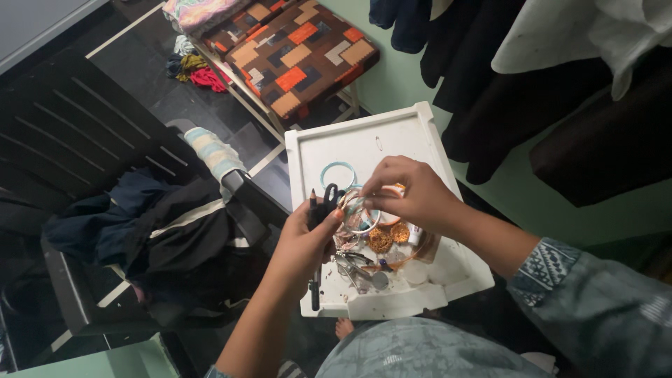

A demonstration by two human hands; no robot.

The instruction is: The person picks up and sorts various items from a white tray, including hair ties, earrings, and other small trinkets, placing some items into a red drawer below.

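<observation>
Sorting small ornaments over a white tray [329, 143], head view; the left hand [302, 245] has its fingers curled shut round a dark clip-like object [326, 201], though what that object is cannot be told for certain; the right hand [413, 196] has its fingers narrowed to a pinch on the rim of a thin clear bangle [360, 215], which hangs just below the fingertips and between the two hands. Beyond the fingers, toward the far end of the tray, a pale blue bangle [339, 171] lies flat and apart; directly under the right fingers sit two round orange-gold earrings [389, 236], close together, and nearer the person than the left fingers lies a heap of silvery trinkets [358, 266], partly hidden and too tangled to name singly.

Judgement on technique: the pinch looks light, so the clear bangle would be best kept level and clear of the heap below, lest it snag; the left grip appears secure and should stay off the bangle's rim. Left of the left fingers, dark clothes [147, 224] lie piled on a chair; well beyond, a patterned cushion [301, 52] rests on a stool.
</observation>
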